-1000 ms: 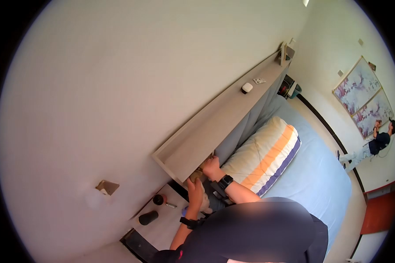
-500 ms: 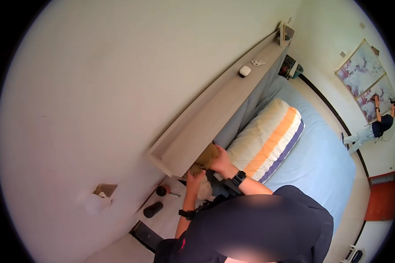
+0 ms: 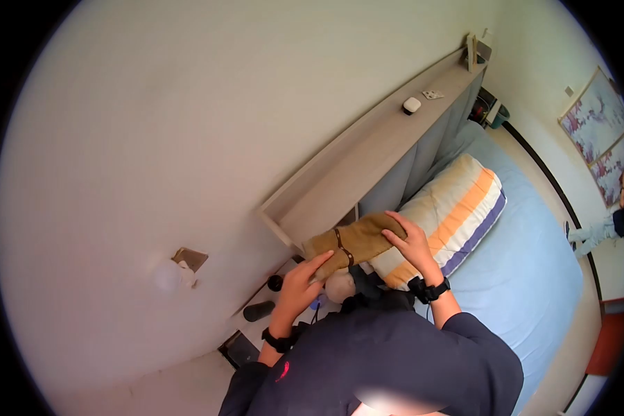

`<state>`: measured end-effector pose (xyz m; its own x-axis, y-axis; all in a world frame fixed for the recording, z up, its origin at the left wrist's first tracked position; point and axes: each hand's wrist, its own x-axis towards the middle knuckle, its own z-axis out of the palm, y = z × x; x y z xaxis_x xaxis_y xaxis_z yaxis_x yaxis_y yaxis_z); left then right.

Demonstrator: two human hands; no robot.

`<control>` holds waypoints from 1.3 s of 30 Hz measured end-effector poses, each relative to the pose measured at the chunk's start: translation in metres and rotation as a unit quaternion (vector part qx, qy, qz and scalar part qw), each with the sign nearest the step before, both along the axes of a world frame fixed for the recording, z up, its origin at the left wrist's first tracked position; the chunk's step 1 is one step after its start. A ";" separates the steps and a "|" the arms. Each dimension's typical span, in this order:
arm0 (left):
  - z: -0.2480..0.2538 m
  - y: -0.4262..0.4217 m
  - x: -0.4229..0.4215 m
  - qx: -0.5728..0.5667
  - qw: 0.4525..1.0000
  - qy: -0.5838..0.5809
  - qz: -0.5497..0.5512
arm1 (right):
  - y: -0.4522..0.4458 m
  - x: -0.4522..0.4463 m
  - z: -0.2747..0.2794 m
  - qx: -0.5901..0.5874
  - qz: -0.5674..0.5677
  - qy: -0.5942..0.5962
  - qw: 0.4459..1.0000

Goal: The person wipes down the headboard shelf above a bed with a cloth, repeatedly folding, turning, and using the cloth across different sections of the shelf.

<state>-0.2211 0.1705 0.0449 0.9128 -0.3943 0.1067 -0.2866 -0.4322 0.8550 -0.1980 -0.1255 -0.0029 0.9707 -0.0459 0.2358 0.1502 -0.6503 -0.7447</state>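
Observation:
A folded brown towel (image 3: 364, 238) with a dark patterned band is stretched between my two hands, in front of the headboard shelf. My left hand (image 3: 299, 286) is closed on its left end, the fingers lying over the top. At the right end my right hand (image 3: 410, 243) grips it, thumb on the upper face and the other fingers partly hidden at the edge. Just beyond my right hand lies a striped pillow (image 3: 457, 215). Below the towel a pale rounded thing (image 3: 340, 286) shows in part; I cannot make out what it is.
A long wooden headboard shelf (image 3: 357, 166) carries a small white-and-black object (image 3: 412, 105). The bed (image 3: 527, 229) spreads to the right. A dark cylinder (image 3: 258, 311) lies on the bedside surface. Another person (image 3: 607, 229) stands by the pictures (image 3: 596, 118) at far right.
The towel has come out from beside the shelf end toward me and is spread wider. My hands have moved apart, the right one rightward. The view has shifted.

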 end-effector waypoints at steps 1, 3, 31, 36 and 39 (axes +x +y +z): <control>0.005 0.010 0.002 0.000 1.000 -0.002 0.010 | 0.008 0.002 0.008 0.041 0.007 -0.032 0.999; 0.011 0.034 -0.005 0.022 0.972 -0.233 0.033 | 0.030 0.012 0.021 0.076 -0.023 -0.146 0.986; -0.049 0.036 0.016 -0.142 0.954 -0.007 0.262 | 0.203 0.056 -0.044 0.013 0.169 -0.173 0.970; -0.046 0.033 0.006 -0.124 0.947 -0.015 0.297 | 0.193 0.040 -0.044 0.065 0.164 -0.158 0.971; -0.042 0.036 0.010 -0.116 0.949 -0.018 0.292 | 0.181 0.037 -0.035 0.114 0.168 -0.136 0.970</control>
<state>-0.2107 0.2066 0.0025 0.9623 0.2165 0.1644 -0.0869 -0.3283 0.9406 -0.1610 0.0558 -0.0381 0.8432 0.1803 0.5064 0.5360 -0.3538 -0.7665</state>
